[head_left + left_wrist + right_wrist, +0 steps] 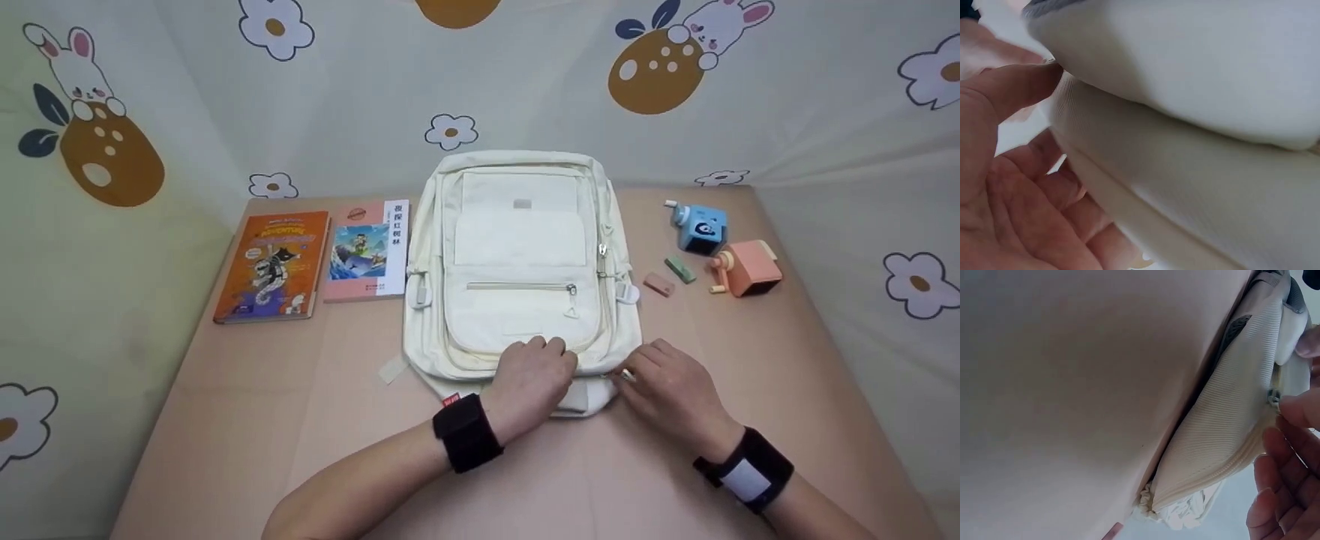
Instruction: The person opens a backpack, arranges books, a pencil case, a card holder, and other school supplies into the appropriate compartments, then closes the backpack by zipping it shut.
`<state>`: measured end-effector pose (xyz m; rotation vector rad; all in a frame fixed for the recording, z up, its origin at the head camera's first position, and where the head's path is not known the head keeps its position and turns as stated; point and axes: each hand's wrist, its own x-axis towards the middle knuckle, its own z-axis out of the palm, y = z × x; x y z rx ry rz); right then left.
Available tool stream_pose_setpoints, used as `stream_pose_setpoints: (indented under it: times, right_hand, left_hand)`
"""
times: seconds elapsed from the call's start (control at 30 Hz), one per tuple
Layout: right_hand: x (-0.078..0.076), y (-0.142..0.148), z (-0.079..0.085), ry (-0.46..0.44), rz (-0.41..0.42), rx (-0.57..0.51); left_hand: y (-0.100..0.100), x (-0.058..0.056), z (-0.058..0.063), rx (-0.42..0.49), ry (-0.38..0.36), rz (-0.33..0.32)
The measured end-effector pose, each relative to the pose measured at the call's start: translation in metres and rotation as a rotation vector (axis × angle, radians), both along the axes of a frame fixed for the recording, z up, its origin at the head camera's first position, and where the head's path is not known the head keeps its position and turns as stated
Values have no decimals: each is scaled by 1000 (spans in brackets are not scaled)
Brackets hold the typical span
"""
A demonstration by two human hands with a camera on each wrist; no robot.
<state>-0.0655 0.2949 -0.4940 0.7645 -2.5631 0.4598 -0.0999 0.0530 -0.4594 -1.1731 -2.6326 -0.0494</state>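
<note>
A cream backpack [521, 240] lies on its back on the table, front pockets facing up. At its bottom end my left hand [532, 382] pinches the fabric edge, thumb on one side and fingers curled on the other, as the left wrist view shows. My right hand [675, 390] is at the bottom right corner. Between its thumb and curled index finger it pinches a small metal zipper pull [1273, 398]. The zipper track [1224, 469] curves from there along the side of the bag. A zipped front pocket [525, 315] lies just beyond my left hand.
Left of the bag lie an orange book [274, 262] and a pink-and-white book [367, 251]. To the right are a blue pencil sharpener [701, 227], a pink pencil sharpener [750, 268], a green eraser [680, 269] and a pink eraser [659, 284]. Patterned cloth [360, 97] hangs behind.
</note>
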Motion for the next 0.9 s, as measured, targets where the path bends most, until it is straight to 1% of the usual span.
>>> stream_pose_setpoints:
  times: [0.13,0.23,0.4,0.5,0.67,0.9]
  right_hand:
    - [1,1,-2,-11,-28,15]
    - [2,3,-2,-35,-55,17]
    - [4,5,-3,-81,-102,10]
    - [4,6,-3,-98,-110,-3]
    - [4,10,-4,-123,-111,-24]
    - [2,22,-2,-181,-144,-44]
  left_hand:
    - [0,0,-2,-11,-40,5]
    - [1,0,-2,-3,-54,7]
    - [1,0,-2,-7,-72,-7]
    - [0,0,-2,-11,-78,-10]
    - [1,0,-1,-22,-117,-7]
    - [2,0,-1,-39,-153,-5]
